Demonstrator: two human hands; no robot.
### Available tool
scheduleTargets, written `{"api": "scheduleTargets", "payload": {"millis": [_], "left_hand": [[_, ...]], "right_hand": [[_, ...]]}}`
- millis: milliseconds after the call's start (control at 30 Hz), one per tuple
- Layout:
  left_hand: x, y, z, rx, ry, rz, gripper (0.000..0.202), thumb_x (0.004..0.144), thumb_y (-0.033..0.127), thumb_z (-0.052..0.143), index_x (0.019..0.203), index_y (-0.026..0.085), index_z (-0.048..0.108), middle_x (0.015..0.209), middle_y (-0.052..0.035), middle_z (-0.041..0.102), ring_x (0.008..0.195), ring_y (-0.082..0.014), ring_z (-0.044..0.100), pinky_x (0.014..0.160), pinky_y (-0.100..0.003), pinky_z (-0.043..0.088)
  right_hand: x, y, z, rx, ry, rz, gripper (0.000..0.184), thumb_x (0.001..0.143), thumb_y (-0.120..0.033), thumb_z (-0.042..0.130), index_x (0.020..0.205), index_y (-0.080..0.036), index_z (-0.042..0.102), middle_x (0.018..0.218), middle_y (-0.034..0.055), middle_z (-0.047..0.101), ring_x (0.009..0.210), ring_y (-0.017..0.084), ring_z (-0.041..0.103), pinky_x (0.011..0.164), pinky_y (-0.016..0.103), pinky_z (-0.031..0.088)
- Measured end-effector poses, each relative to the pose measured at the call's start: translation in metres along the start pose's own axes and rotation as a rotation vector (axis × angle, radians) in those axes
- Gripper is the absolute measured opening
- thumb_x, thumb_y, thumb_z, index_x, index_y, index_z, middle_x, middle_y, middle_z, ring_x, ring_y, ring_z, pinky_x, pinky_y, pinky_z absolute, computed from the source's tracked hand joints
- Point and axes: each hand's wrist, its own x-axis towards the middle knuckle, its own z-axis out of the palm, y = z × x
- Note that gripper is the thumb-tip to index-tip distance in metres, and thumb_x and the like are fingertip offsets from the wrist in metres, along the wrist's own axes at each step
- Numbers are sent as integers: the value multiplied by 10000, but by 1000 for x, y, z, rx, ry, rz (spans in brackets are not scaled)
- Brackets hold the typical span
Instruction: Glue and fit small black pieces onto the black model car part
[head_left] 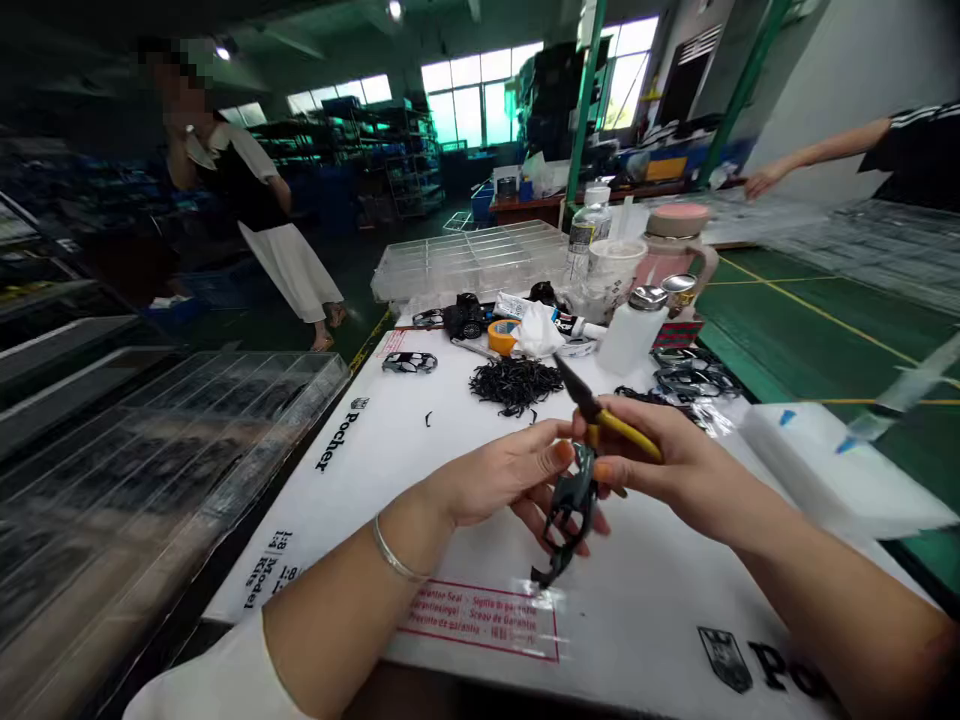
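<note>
My left hand pinches a dark plastic frame part between thumb and fingers; the part hangs down over the white box lid. My right hand is closed around yellow-handled cutters, and also touches the top of the dark part. The cutters' black tip points up and away, toward a heap of small black offcuts. A thin bangle sits on my left wrist.
Clear compartment trays, a white squeeze bottle, a pink jug, tape and more dark parts crowd the far end. Clear trays stand left. A person stands back left; another's arm reaches in at top right.
</note>
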Motion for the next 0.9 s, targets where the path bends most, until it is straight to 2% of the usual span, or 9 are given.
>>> {"api": "scheduleTargets", "payload": {"millis": [100, 233, 367, 467, 533, 667, 767, 833, 900], "left_hand": [[1, 2, -5, -67, 77, -22, 494, 883, 492, 597, 1286, 228, 486, 816, -47, 616, 638, -190, 686, 518, -239, 536], [1, 7, -13, -171, 248, 58, 436, 845, 383, 653, 1234, 207, 564, 774, -15, 582, 608, -149, 656, 504, -208, 519], [0, 12, -26, -182, 524, 216, 255, 810, 240, 636, 1055, 170, 651, 811, -38, 656, 757, -166, 672, 611, -224, 529], [-1, 14, -37, -125, 748, 336, 183, 786, 184, 620, 964, 168, 660, 890, -54, 709, 868, -155, 652, 656, -198, 488], [-2, 16, -42, -101, 823, 401, 183, 764, 158, 627, 943, 171, 667, 942, -47, 718, 861, -123, 624, 604, -156, 431], [-5, 21, -44, -149, 814, 466, 183, 741, 134, 618, 917, 148, 665, 927, -49, 715, 643, -69, 543, 495, -139, 352], [-6, 22, -40, -197, 808, 475, 211, 735, 154, 646, 945, 145, 626, 921, -59, 709, 612, -72, 543, 528, -151, 424], [-5, 22, -37, -206, 819, 468, 254, 729, 155, 669, 966, 157, 577, 947, -69, 703, 654, -88, 577, 585, -184, 497], [-5, 22, -34, -195, 839, 464, 322, 723, 141, 666, 1014, 176, 533, 941, -68, 697, 653, -95, 583, 601, -211, 533]], "right_hand": [[7, 3, -1, -74, 149, -30, 241, 840, -366, 692, 920, -199, 538, 733, -27, 559, 630, 104, 555, 560, 217, 474], [13, 9, -7, -255, 338, -24, 253, 870, -427, 619, 980, -205, 571, 791, 7, 618, 652, 136, 580, 574, 253, 468], [16, 14, -9, -742, 464, 73, 282, 868, -479, 590, 1014, -239, 623, 834, 13, 658, 709, 178, 592, 604, 285, 416], [19, 17, 0, -1095, 392, 110, 245, 855, -447, 619, 1013, -264, 658, 881, 10, 685, 748, 203, 602, 603, 296, 373], [24, 22, 8, -1214, 328, 82, 254, 854, -428, 636, 1048, -267, 669, 975, 27, 688, 838, 233, 620, 630, 309, 394], [33, 35, 15, -1262, 225, -43, 378, 833, -430, 689, 1148, -224, 657, 1110, 85, 658, 1034, 287, 581, 812, 373, 469], [32, 36, 9, -1209, 255, -158, 472, 789, -411, 747, 1188, -185, 636, 1182, 113, 622, 1121, 291, 542, 939, 400, 449], [27, 30, 1, -1160, 280, -189, 375, 794, -343, 750, 1125, -191, 661, 1137, 95, 630, 1051, 253, 580, 895, 357, 461], [19, 20, -6, -1131, 210, -172, 152, 824, -237, 706, 972, -204, 704, 999, 52, 652, 868, 187, 614, 770, 291, 461]]}}
